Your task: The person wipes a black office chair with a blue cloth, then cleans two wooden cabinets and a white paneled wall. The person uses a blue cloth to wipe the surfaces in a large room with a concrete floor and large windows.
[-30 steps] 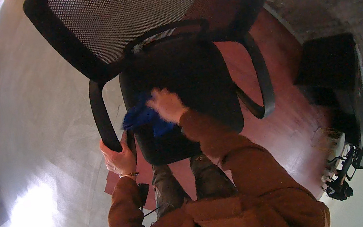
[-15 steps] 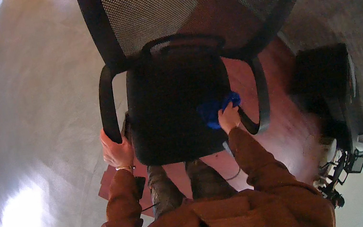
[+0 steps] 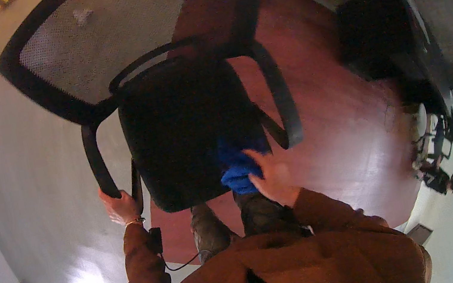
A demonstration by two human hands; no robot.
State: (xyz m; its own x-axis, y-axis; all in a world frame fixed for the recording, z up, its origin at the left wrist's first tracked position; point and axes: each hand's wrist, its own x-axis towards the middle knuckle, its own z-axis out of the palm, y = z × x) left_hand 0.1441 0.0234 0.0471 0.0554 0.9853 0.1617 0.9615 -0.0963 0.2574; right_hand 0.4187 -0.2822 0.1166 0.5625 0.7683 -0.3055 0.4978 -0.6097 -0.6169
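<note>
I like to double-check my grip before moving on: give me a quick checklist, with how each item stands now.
1. Left hand steady on the chair: ok, it grips the front end of the left armrest.
2. Blue cloth in the right hand: ok, held near the front right corner of the seat.
3. Cloth spread flat: not ok, it is bunched.
4. Cloth pressed against the seat: cannot tell from this overhead angle.
5. Black cable away from both hands: ok, it runs below the left wrist toward the lap.
6. Chair base secure: cannot tell, hidden beneath the seat.
</note>
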